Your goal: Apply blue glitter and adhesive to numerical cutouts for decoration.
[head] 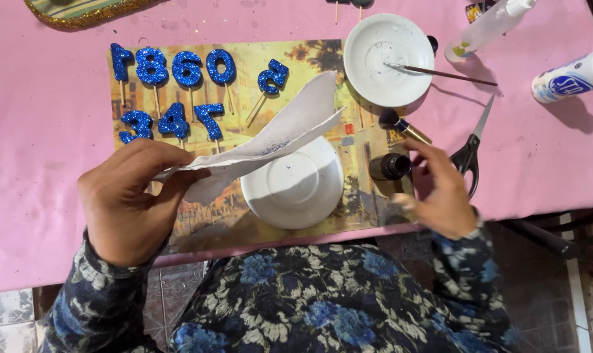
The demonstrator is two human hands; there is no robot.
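- Landmark: the upturned white saucer point(292, 186) at the near edge of the picture mat point(244, 72), which lies on the pink tabletop point(41, 117).
- Left hand point(130, 199), just left of the saucer: grip closed on a folded, creased sheet of white paper point(277, 134). The sheet slants up over the saucer's far-left rim; blue glitter shows in its fold.
- Right hand point(440, 189), right of the saucer: blurred, fingers half curled about a small dark bottle point(389, 166). Cannot tell whether the grip has closed on it or only touches it.
- Beyond the bottle, farther from the saucer: a small dark-capped gold vial point(404, 125) on its side.
- Far side of the saucer, to the right: a white plate point(388, 59) with a thin brush point(440, 73) across its rim.
- Far-left of the saucer: blue glitter numbers on sticks point(179, 91), in two rows on the mat.
- Right of the saucer, past the right hand: scissors point(471, 153); two white squeeze bottles point(571, 75) farther off.
- Judged step: loose glitter gathered in the paper crease, bottle being brought to it.
- Next move calls for, I judge: a steady bottle mouth under the low end of the crease and a slow tilt, or glitter spills.
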